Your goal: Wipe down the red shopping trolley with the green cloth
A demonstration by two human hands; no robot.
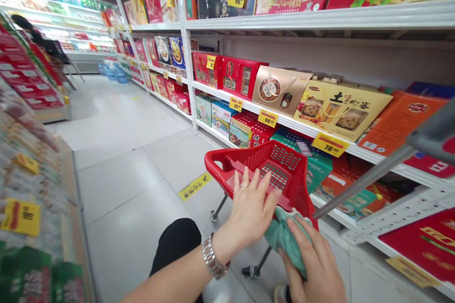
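My left hand (250, 208), with a metal wristwatch and a ring, lies flat with spread fingers on the inner ledge of a red plastic wheeled shopping basket (227, 157). My right hand (313, 262) grips a teal cloth (284, 239) and presses it against the basket's lower right side. The basket stands on small casters (250, 272), and a grey metal pull handle (369, 175) rises from it toward the right.
White shelves of boxed gift sets with yellow price tags (330, 144) line the right side. Packaged goods on a low display (24, 175) line the left. A grey tiled floor runs between them, and a person (31, 33) stands far down the aisle.
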